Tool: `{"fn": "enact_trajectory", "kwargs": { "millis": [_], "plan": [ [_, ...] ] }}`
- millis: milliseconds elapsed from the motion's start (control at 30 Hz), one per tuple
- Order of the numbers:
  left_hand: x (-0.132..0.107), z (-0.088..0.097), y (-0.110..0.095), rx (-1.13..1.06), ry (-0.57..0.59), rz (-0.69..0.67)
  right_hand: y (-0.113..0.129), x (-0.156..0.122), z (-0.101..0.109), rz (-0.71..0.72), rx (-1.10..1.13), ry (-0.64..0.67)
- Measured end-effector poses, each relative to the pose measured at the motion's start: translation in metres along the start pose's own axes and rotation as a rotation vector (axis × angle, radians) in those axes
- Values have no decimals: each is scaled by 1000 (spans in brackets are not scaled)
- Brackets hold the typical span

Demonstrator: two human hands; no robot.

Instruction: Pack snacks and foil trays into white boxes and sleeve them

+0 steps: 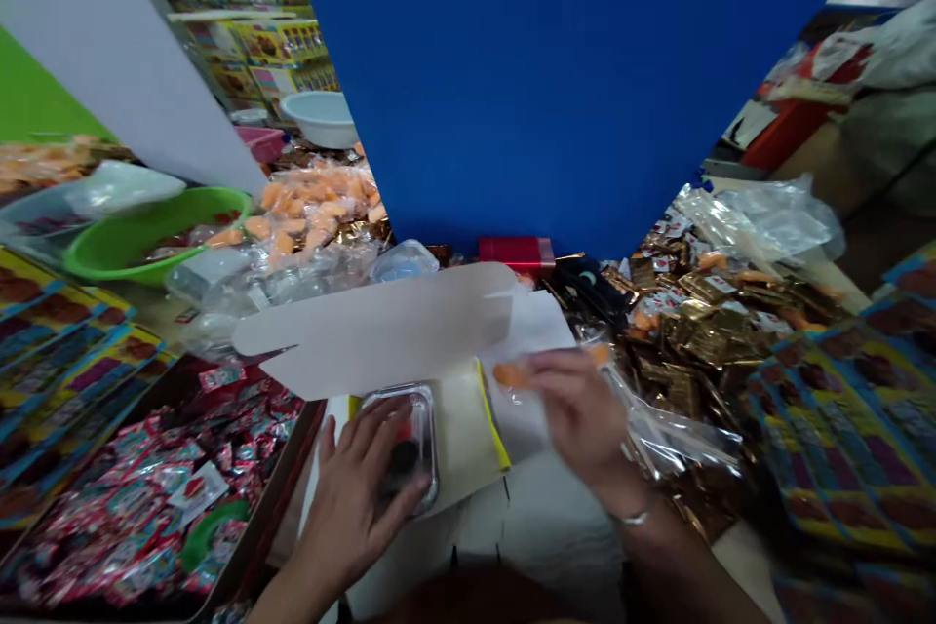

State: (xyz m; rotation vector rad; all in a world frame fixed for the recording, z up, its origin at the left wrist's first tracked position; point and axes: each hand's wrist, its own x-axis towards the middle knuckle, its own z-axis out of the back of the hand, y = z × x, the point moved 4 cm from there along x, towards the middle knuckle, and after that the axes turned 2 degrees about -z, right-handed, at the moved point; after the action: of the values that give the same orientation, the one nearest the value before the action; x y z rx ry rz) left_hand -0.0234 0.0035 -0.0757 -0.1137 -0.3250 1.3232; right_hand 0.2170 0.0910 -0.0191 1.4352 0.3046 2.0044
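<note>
- We stand at a crowded packing bench, with a blue panel [563, 68] rising straight ahead and a person's pale sleeve [877, 88] at the upper right.
- Stacked printed cartons [840, 429] line our right side, and a tray of red-and-white sachets [138, 497] lies to our left.
- Gold foil sachets [694, 341] lie heaped beyond our right hand, and a bag of orange pieces [314, 205] sits beyond the green basin [153, 234].
- Between our hands, a white card box blank [372, 331] lies open with its flap raised; we judge it light and stiff, best taken by the edges.
- Our left hand [358, 497] lies open, fingers spread over a clear plastic tray [416, 439], which rests on the yellow-edged card near the middle of the bench. Its thin walls may crack or slide, so we would hold it by the rim.
- Our right hand [577, 400] is blurred, fingers curled beside an orange piece [510, 374], just above the card; we cannot tell whether they grip it.
- That piece looks small, light and soft, and any wrapper could slip, so a fingertip pinch seems safest.
</note>
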Motion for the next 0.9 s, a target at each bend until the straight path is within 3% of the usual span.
{"fn": "enact_trajectory", "kwargs": {
  "millis": [100, 200, 367, 433, 500, 567, 633, 733, 767, 900],
  "plan": [
    [1, -5, -11, -206, -133, -84, 39, -16, -62, -1, 379, 173],
    [9, -16, -11, -550, -231, 20, 47, -27, -94, 0, 444, 289],
    [19, -27, -1, -1113, -224, 388, 13, -41, -85, -143, 138, 495],
    [20, -27, -1, -1341, -248, 497, 2, -46, -82, -131, -2, 594],
    [19, -25, -1, -1552, -306, 585, 1, -47, -81, -41, -67, 569],
    [20, -22, 2, -1687, -354, 667, 5, -43, -78, 79, -87, 452],
    [21, -15, 12, -1705, -438, 741, 5, -36, -67, 172, -126, 351],
    [14, 2, 36, -1441, -612, 754, -14, -27, -26, 167, -320, 268],
    [11, 6, 41, -1318, -573, 729, -27, -25, -7, 127, -435, 261],
    [-1, 2, 41, -868, -199, 621, -96, -39, 59, -146, -959, 305]
  ]
}}
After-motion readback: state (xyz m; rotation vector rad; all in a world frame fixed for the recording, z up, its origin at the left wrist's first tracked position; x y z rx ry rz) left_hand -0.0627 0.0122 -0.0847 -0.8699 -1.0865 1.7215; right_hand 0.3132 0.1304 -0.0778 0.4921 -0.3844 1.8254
